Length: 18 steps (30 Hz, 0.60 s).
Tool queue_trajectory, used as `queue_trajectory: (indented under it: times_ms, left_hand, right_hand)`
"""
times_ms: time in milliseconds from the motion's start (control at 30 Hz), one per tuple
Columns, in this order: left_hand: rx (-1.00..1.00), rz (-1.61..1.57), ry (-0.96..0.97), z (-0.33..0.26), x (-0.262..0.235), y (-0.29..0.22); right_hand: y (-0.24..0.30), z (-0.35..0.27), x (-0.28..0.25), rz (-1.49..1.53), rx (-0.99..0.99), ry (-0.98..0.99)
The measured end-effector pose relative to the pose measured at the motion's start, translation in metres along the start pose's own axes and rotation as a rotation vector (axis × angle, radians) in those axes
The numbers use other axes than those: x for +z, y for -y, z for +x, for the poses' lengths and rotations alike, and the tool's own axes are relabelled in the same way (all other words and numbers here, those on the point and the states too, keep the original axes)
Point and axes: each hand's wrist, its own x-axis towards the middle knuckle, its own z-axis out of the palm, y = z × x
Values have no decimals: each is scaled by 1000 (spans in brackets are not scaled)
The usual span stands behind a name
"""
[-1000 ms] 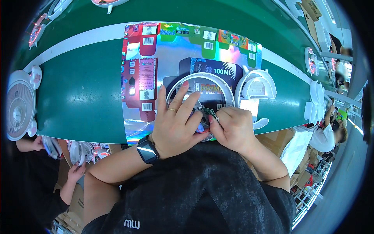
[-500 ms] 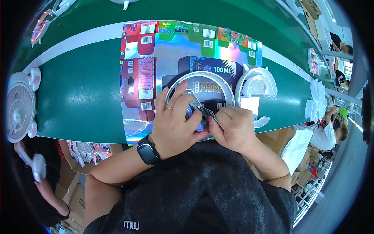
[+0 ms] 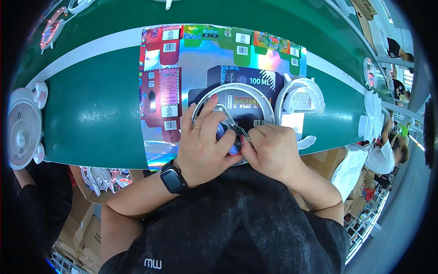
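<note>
A white curved plastic frame [image 3: 270,107], open like a ring, lies in front of me on a shiny printed cardboard sheet [image 3: 196,59]. My left hand [image 3: 205,146] closes over its near left part, fingers bent around the frame and a purple rounded part [image 3: 233,149] under them. Between my hands a small dark circuit board [image 3: 240,131] sits tilted at the frame's inner side. My right hand [image 3: 273,148] pinches that board's right end between thumb and curled index finger. My fingers hide much of the board and the purple part.
Another white curved housing [image 3: 284,93] lies to the right, beside a small white curved piece [image 3: 306,142]. A round white fan [image 3: 22,130] stands at the green table's [image 3: 91,105] left edge. Below are a box of white parts [image 3: 98,180] and a person's dark sleeve [image 3: 39,201].
My right hand and the board's end have shifted slightly left. At the far left, the co-worker's forearm and the white piece it held have moved out of sight.
</note>
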Motion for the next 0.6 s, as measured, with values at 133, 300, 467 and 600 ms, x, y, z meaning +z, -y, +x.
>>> queue_trajectory:
  times_ms: [133,300,467,600]
  left_hand:
    - [8,-2,-5,-2,4,1]
    - [-21,-30,-12,-2,5,0]
    - [-1,-33,3,5,6,-2]
    - [17,8,0,5,10,-3]
  right_hand:
    - [-1,4,4,-5,13,52]
    - [-1,3,5,-45,20,95]
    - [-9,1,3,-88,61,127]
    - [-22,6,-11,34,17,250]
